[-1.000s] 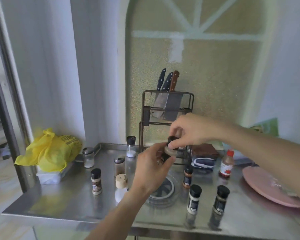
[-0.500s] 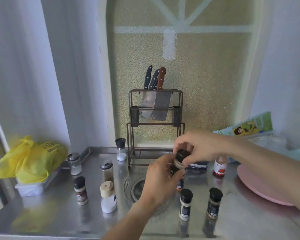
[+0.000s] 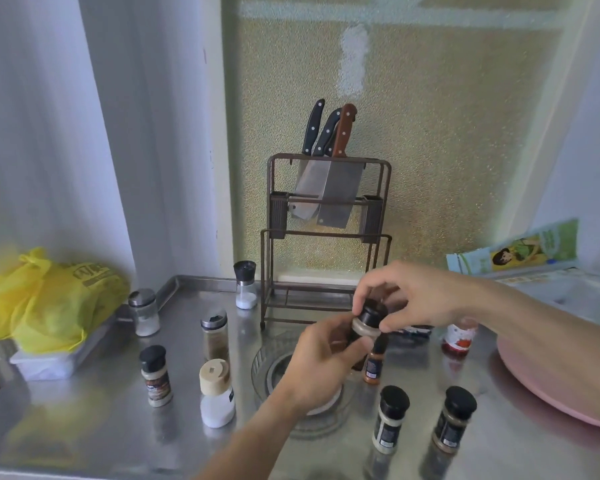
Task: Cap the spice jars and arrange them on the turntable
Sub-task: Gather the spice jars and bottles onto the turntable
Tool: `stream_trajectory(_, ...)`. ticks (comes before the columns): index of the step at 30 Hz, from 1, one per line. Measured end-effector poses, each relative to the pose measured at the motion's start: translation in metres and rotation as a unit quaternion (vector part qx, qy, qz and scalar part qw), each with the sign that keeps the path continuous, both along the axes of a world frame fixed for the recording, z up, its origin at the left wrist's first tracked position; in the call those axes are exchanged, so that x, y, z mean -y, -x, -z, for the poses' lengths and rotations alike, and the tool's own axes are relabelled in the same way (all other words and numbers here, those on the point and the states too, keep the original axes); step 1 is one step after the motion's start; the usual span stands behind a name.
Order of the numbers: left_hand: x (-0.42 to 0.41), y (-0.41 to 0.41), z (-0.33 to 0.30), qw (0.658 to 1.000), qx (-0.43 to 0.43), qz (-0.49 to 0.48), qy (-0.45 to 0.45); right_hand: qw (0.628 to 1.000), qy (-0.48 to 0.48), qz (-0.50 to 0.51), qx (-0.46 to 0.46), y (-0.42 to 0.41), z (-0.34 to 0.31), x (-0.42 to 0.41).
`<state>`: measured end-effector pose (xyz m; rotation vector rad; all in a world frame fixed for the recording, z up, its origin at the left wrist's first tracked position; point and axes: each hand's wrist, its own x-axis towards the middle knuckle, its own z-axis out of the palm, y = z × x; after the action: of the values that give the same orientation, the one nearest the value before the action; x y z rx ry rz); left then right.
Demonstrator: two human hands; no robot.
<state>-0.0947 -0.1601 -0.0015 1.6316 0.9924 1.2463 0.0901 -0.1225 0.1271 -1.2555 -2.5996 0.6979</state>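
My left hand (image 3: 321, 362) grips the body of a spice jar (image 3: 361, 332) held above the clear round turntable (image 3: 274, 370). My right hand (image 3: 409, 297) pinches the jar's black cap (image 3: 371, 313) from above. Around the turntable on the steel counter stand other jars: a black-capped one (image 3: 155, 375) and a beige-capped white one (image 3: 216, 393) at left, a silver-topped jar (image 3: 215, 336) behind them, two black-capped jars (image 3: 390, 419) (image 3: 452, 419) at the front right, and a small orange-labelled jar (image 3: 374, 363) partly behind my hands.
A knife rack (image 3: 326, 233) with cleavers stands at the back. Two glass shakers (image 3: 144, 311) (image 3: 246, 285) sit at the back left. A yellow bag (image 3: 49, 299) lies on a tray at left. A red-labelled bottle (image 3: 459, 337) and a pink plate (image 3: 541, 382) are at right.
The camera has dipped and shifted, so the scene sits differently in frame. Both hands stay on the jar and its cap over the turntable; my right hand's fingers have shifted round the cap.
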Motion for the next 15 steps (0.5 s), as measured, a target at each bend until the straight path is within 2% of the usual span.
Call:
stream_trajectory(3,-0.003,0.004,0.0,0.997,0.069,0.028,0.021,1.0,0.006,-0.001,-0.014,0.004,-0.002,-0.004)
stream_trajectory(5,-0.004,0.004,0.004,0.996,0.082,0.015,0.024,1.0,0.007,0.003,-0.013,0.008,-0.001,-0.006)
stream_trajectory(11,-0.005,0.005,0.015,0.999,-0.002,-0.045,-0.021,0.993,-0.045,0.057,0.09,0.015,0.003,-0.001)
stream_trajectory(15,-0.003,0.004,0.012,0.998,-0.023,-0.055,-0.036,0.997,-0.001,0.05,0.058,0.009,0.001,0.003)
